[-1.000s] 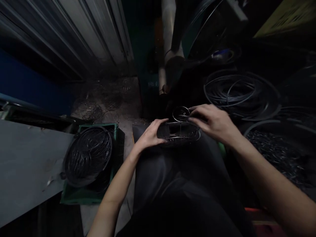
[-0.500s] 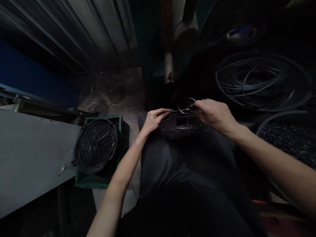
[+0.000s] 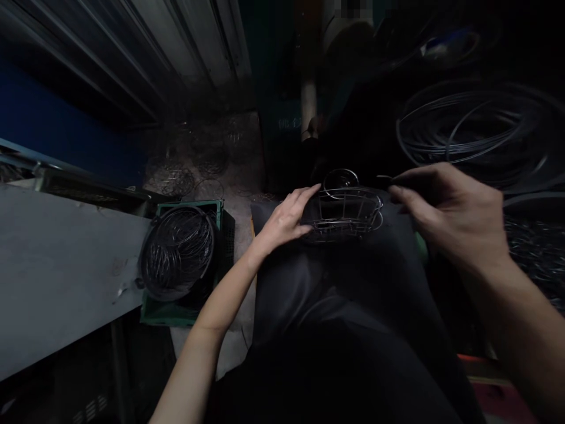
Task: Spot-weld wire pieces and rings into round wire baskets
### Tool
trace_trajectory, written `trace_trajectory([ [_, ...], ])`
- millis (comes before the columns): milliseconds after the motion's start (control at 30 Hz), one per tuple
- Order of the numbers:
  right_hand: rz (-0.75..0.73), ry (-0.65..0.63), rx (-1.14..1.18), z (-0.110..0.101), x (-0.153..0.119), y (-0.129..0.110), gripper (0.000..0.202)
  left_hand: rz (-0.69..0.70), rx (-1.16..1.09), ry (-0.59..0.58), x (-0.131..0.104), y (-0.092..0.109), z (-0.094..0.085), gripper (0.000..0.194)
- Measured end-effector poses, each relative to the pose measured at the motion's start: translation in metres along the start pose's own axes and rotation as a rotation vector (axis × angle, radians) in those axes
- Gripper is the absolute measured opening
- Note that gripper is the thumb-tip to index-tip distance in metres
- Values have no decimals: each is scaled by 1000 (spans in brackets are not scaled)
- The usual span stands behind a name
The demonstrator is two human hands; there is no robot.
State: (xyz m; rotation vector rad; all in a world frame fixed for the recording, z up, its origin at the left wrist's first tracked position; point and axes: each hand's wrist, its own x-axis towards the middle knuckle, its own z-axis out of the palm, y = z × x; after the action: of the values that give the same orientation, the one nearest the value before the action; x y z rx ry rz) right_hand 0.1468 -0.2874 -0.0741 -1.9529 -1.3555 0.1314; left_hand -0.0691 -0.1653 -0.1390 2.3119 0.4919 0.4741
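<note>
A small wire basket (image 3: pixel 346 222) with a wire ring on its far side rests on the dark cloth over my lap. My left hand (image 3: pixel 289 217) grips the basket's left end, its fingers along the upper rim and its thumb lower down. To the right of the basket and apart from it, my right hand (image 3: pixel 454 203) is raised, thumb and forefinger together on a short piece of wire (image 3: pixel 383 176). Only the wire's tip shows; the other fingers are hidden behind the hand.
At left, a green crate (image 3: pixel 189 318) carries a round black tub (image 3: pixel 143 265) of wire rings beside a grey panel (image 3: pixel 66 265). Coiled wire (image 3: pixel 468 153) lies at the right, above a container of small metal pieces (image 3: pixel 536 247). Wire rings (image 3: pixel 172 179) litter the floor.
My right hand has left the basket's rim and moved right, toward the camera, with the short wire. My left hand stays on the basket, its fingers now more spread.
</note>
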Motion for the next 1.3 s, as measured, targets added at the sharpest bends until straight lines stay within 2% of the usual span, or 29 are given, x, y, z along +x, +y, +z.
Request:
trace_trajectory([
  [133,154,-118,126,0,-33,9,16,7,-6,35,0,-3,-2,73],
  [233,289,-134,181,8,-55,11,17,1,23,29,-1,-3,0,74],
  [333,432,-132,350,17,-63,0,23,0,66,-4,-3,3,2,70],
  [400,469,-145,460,24,-61,-11,26,-8,110,-11,-4,8,4,68],
  [500,470,-197,559,35,-51,-20,30,-27,188,-11,-6,16,4,65],
  [600,495,-231,607,45,-42,-18,32,-20,261,17,-5,24,2,64],
  [767,448,-152,507,56,-31,-16,27,-10,373,75,2,30,-3,59],
  [867,382,-105,419,62,-26,-25,25,-26,401,102,3,27,-4,57],
  [1000,366,-74,457,71,-22,-33,27,-37,381,164,4,21,-4,55],
  [1100,365,-69,464,77,-18,-31,28,-37,368,177,6,19,-7,62],
  [1300,280,-66,422,89,-8,-26,27,-41,420,174,11,12,-13,58],
])
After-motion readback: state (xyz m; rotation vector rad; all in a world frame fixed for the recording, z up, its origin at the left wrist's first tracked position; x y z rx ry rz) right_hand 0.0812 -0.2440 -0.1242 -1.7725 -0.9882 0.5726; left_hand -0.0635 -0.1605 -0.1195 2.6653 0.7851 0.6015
